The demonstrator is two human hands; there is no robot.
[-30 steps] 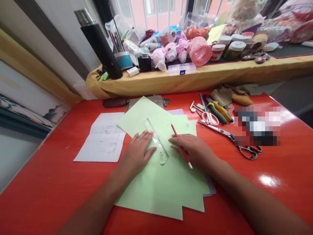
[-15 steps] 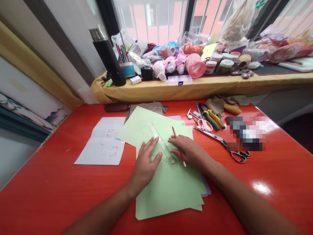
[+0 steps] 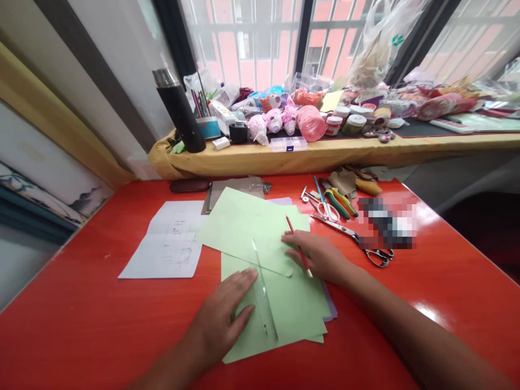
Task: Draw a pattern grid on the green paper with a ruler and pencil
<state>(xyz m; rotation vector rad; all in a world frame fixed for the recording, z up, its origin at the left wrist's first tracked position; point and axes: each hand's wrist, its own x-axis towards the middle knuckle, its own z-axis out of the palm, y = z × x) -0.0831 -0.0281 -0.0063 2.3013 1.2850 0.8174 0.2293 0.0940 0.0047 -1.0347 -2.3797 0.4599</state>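
Note:
A clear ruler (image 3: pixel 266 306) lies slanted over light green paper sheets (image 3: pixel 300 303). The fingertips of my left hand (image 3: pixel 227 306) touch its left edge, fingers stretched and thumb apart. In my right hand (image 3: pixel 319 254) is a red pencil (image 3: pixel 301 254), held between the fingers with its tip pointing away from me. That hand rests at the right side of the paper. On top of the stack, one green sheet (image 3: pixel 239 222) sits turned at an angle, overlapping the others. Lilac paper (image 3: pixel 331 306) peeks out beneath at the right.
A white sheet with drawings (image 3: pixel 162 244) lies left. To the right are large scissors (image 3: pixel 339 226), white-handled scissors (image 3: pixel 328 212), pliers (image 3: pixel 343 203) and a blurred-out object (image 3: pixel 388 222). A black thermos (image 3: pixel 181 114) and several jars and toys line the sill behind.
My left hand and the ruler have moved toward me, down the paper. The upper green sheet's near corner now shows. My right hand still holds the pencil; the view has shifted slightly.

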